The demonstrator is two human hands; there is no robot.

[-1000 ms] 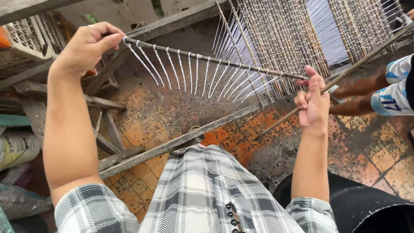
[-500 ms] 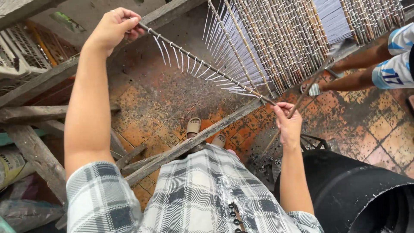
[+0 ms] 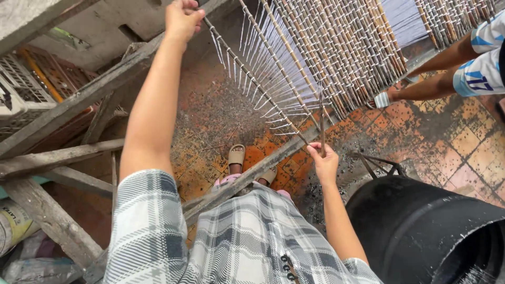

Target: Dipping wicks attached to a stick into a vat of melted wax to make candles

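Left hand (image 3: pixel 181 18) raised, clamped on rod (image 3: pixel 252 79) top; right hand (image 3: pixel 323 160) pinching its lower end beside beam (image 3: pixel 247 176).

Both arms extended forward, left high and right low, both hands closed.

We raise our left arm steeply, elbow nearly straight, bare forearm running up to the left hand (image 3: pixel 182 19) near the top edge of the view; its fingers (image 3: pixel 193 16) are curled into a tight closed grip, knuckles facing us. We hold our right arm lower and further right, forearm angled upward, with the right hand (image 3: pixel 325 162) at mid-height, its fingers pinched together at the tips. Plaid short sleeves cover both upper arms.
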